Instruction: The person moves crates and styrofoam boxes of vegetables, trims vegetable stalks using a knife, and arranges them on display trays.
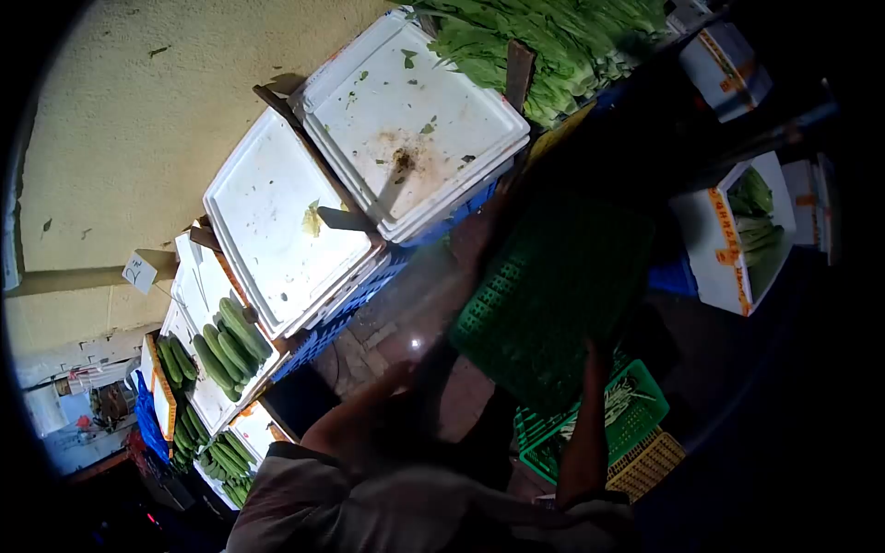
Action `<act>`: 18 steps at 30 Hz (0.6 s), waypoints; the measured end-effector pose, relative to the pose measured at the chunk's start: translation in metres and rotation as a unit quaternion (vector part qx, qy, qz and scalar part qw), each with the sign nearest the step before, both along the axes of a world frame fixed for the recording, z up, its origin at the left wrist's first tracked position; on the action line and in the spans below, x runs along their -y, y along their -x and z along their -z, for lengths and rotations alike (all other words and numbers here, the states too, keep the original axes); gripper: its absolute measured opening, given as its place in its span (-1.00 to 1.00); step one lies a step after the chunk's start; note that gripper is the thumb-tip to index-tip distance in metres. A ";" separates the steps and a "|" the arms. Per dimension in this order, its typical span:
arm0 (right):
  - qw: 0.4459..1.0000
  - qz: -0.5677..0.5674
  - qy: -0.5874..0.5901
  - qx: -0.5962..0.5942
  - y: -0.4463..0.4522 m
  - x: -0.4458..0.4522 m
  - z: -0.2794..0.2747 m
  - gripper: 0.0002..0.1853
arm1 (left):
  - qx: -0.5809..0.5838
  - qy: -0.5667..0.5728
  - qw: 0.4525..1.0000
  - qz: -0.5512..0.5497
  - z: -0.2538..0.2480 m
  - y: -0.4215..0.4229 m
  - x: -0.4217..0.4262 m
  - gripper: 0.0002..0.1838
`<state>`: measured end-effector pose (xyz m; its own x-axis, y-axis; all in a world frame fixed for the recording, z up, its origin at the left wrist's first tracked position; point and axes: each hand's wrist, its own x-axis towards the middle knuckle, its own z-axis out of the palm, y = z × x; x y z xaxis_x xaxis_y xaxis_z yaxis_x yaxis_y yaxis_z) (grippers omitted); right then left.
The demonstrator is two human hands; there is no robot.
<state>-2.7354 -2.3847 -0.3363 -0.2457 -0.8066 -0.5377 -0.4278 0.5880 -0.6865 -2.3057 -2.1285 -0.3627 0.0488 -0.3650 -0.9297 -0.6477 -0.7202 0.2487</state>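
A dark green plastic crate (562, 276), tilted, hangs over a lighter green crate (645, 392) that holds thin pale-green vegetables. At its near edge is my right hand (597, 358), closed on the crate, with the fingers mostly in shadow. My left hand (402, 370) is left of the dark crate, seemingly apart from it, above the paved floor. Its fingers are too dark to make out. Under the lighter crate a yellow crate (650, 464) shows.
White foam lids (295, 221) with leaf scraps lie on blue crates along the wall. Cucumbers (226, 350) are at the left, leafy greens (562, 46) at the top. A foam box (722, 244) with greens stands at the right. A price card (139, 273) is by the wall.
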 end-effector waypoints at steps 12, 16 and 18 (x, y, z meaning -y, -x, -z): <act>0.994 0.071 -0.043 -0.071 0.117 -0.106 -0.144 -0.18 | 0.032 0.074 0.974 -0.210 -0.047 0.016 0.018 -0.47; 0.989 0.148 0.010 -0.020 0.145 -0.152 -0.175 -0.32 | -0.028 0.035 0.976 -0.213 -0.044 0.024 0.053 -0.53; 0.983 0.180 0.010 -0.028 0.170 -0.175 -0.170 -0.36 | -0.056 0.021 0.968 -0.242 -0.037 0.031 0.071 -0.60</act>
<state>-2.9050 -2.2099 -0.1664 -0.5458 -0.6722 -0.5003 -0.2310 0.6946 -0.6813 -2.3372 -2.1998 -0.3257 0.1226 -0.3626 -0.9238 -0.2043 -0.9201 0.3341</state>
